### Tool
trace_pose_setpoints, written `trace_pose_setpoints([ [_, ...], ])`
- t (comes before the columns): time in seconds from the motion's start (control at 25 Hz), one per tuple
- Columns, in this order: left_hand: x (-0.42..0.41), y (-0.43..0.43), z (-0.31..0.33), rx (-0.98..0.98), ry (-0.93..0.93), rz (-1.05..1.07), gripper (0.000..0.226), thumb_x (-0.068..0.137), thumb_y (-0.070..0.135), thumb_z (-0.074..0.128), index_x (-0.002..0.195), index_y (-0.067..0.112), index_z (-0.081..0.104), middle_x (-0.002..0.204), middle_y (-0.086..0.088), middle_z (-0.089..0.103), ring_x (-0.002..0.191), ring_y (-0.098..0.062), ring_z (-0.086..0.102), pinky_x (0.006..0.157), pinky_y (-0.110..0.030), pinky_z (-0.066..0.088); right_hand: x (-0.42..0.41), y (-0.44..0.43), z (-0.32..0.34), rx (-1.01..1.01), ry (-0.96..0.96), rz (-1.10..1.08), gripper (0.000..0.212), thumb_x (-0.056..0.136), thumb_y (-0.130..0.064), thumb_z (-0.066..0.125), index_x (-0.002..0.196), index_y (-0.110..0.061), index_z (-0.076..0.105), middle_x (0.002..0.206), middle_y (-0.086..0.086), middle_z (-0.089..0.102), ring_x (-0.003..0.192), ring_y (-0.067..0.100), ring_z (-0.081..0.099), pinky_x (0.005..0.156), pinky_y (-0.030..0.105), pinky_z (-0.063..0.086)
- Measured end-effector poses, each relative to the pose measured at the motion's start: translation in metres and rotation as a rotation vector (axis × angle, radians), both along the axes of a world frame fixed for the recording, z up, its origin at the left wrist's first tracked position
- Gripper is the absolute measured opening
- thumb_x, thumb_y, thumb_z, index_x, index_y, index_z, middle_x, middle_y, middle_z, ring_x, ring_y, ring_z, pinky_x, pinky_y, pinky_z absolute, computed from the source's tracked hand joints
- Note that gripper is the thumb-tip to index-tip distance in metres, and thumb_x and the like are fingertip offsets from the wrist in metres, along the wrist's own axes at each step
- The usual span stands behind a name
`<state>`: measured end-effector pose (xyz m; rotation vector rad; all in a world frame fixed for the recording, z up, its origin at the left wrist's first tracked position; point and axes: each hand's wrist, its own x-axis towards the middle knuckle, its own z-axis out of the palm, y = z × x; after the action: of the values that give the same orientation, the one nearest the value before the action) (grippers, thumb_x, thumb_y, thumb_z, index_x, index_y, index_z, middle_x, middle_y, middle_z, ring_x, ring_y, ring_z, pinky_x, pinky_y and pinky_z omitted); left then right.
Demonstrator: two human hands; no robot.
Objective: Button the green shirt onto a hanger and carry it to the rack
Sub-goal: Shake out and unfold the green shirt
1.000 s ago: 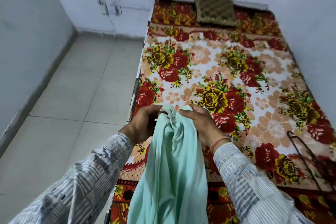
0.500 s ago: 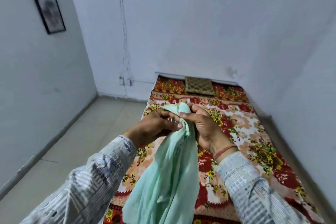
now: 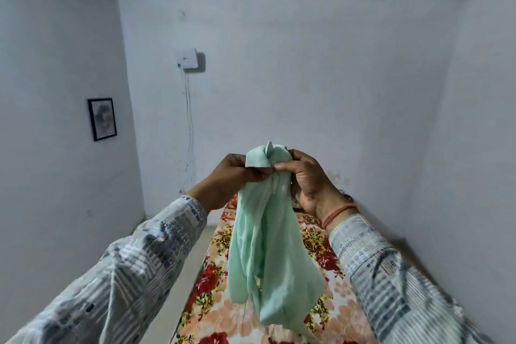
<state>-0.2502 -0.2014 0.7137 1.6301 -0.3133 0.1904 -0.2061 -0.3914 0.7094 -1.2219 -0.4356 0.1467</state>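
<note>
Head view: the left grip point(image 3: 233, 173) and right grip point(image 3: 308, 179), raised side by side, both pinch the bunched top of the green shirt point(image 3: 268, 254) with curled fingers. The shirt hangs between the sleeved forearms, above a floral-covered bed point(image 3: 215, 276) beside pale floor point(image 3: 194, 262). White walls carry a framed picture point(image 3: 102, 119) and a switch box point(image 3: 187, 58).

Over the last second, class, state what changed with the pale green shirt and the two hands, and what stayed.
The left hand and right hand raised the pale green shirt higher above the red floral bedspread, and the view tipped up toward the wall. Nothing was taken or released. Unchanged: both hands grip its bunched top; the rest hangs down.
</note>
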Motion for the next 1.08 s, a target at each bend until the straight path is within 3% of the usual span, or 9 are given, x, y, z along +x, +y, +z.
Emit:
trace_pose_setpoints([
  [0.2,-0.025,0.005,0.042,0.557,-0.197,0.398,0.025,0.08,0.001,0.079,0.075,0.025,0.083,0.067,0.008,0.072,0.07,-0.019,0.069,0.066,-0.028,0.052,-0.005,-0.04,0.027,-0.34,-0.185,-0.403,0.019,0.082,-0.01,0.086,0.096,-0.006,0.073,0.095,0.007,0.078,0.087,0.028,0.073,0.082,0.043,0.063],
  [0.32,-0.028,0.017,0.056,0.731,-0.433,0.585,0.031,0.079,0.009,0.084,0.105,0.018,0.071,0.078,0.012,0.067,0.07,-0.021,0.063,0.068,-0.031,0.042,-0.01,-0.053,0.041,-0.71,-0.443,-0.626,0.025,0.082,-0.027,0.09,0.103,-0.02,0.078,0.1,-0.002,0.078,0.093,0.019,0.072,0.081,0.029,0.055],
  [0.44,-0.036,0.017,0.068,0.814,-0.473,0.629,0.03,0.091,0.031,0.082,0.114,0.015,0.071,0.087,-0.001,0.077,0.083,-0.03,0.07,0.069,-0.032,0.039,-0.023,-0.045,0.058,-0.768,-0.598,-0.696,0.016,0.09,-0.032,0.082,0.098,-0.019,0.081,0.097,-0.002,0.079,0.091,0.017,0.07,0.078,0.022,0.044],
  [0.52,-0.043,0.015,0.072,0.935,-0.392,0.661,0.042,0.095,0.054,0.072,0.089,0.012,0.072,0.076,-0.009,0.071,0.082,-0.036,0.067,0.067,-0.036,0.04,-0.03,-0.034,0.071,-0.726,-0.638,-0.753,0.013,0.094,-0.032,0.077,0.095,-0.019,0.08,0.095,-0.002,0.08,0.091,0.02,0.071,0.078,0.024,0.047],
  [0.64,-0.053,0.024,0.079,0.881,-0.163,0.474,0.069,0.09,0.072,0.061,0.058,0.015,0.041,0.056,-0.003,0.047,0.054,-0.027,0.046,0.055,-0.035,0.032,-0.033,-0.024,0.082,-0.712,-0.619,-0.806,0.017,0.1,-0.033,0.066,0.101,-0.021,0.079,0.104,0.001,0.081,0.101,0.025,0.072,0.088,0.031,0.056],
  [0.72,-0.06,0.04,0.084,0.773,-0.044,0.245,0.062,0.078,0.066,0.076,0.06,0.015,0.045,0.059,-0.001,0.043,0.054,-0.019,0.037,0.052,-0.03,0.03,-0.038,-0.019,0.085,-0.782,-0.647,-0.805,0.023,0.102,-0.041,0.061,0.103,-0.026,0.078,0.104,0.0,0.081,0.101,0.028,0.073,0.09,0.039,0.059],
  [0.8,-0.063,0.06,0.086,0.881,-0.198,0.324,0.044,0.081,0.049,0.086,0.069,0.011,0.068,0.063,-0.002,0.056,0.059,-0.017,0.046,0.054,-0.03,0.037,-0.043,-0.015,0.082,-0.791,-0.679,-0.832,0.024,0.102,-0.041,0.061,0.104,-0.025,0.079,0.103,0.001,0.082,0.1,0.027,0.073,0.088,0.039,0.059],
  [0.96,-0.061,0.085,0.086,0.765,-0.295,0.486,0.02,0.096,0.004,0.055,0.084,0.002,0.07,0.075,-0.006,0.062,0.071,-0.022,0.052,0.059,-0.031,0.037,-0.048,-0.01,0.075,-0.457,-0.44,-0.833,0.025,0.099,-0.037,0.067,0.097,-0.018,0.082,0.094,0.004,0.082,0.089,0.015,0.071,0.085,0.043,0.059],
  [1.08,-0.064,0.1,0.084,0.605,-0.214,0.49,0.029,0.092,-0.003,0.049,0.085,0.007,0.075,0.073,-0.008,0.061,0.069,-0.024,0.053,0.057,-0.025,0.039,-0.058,-0.003,0.071,-0.565,-0.491,-0.82,0.021,0.1,-0.033,0.068,0.103,-0.019,0.084,0.1,-0.003,0.083,0.095,0.015,0.073,0.087,0.034,0.058],
])
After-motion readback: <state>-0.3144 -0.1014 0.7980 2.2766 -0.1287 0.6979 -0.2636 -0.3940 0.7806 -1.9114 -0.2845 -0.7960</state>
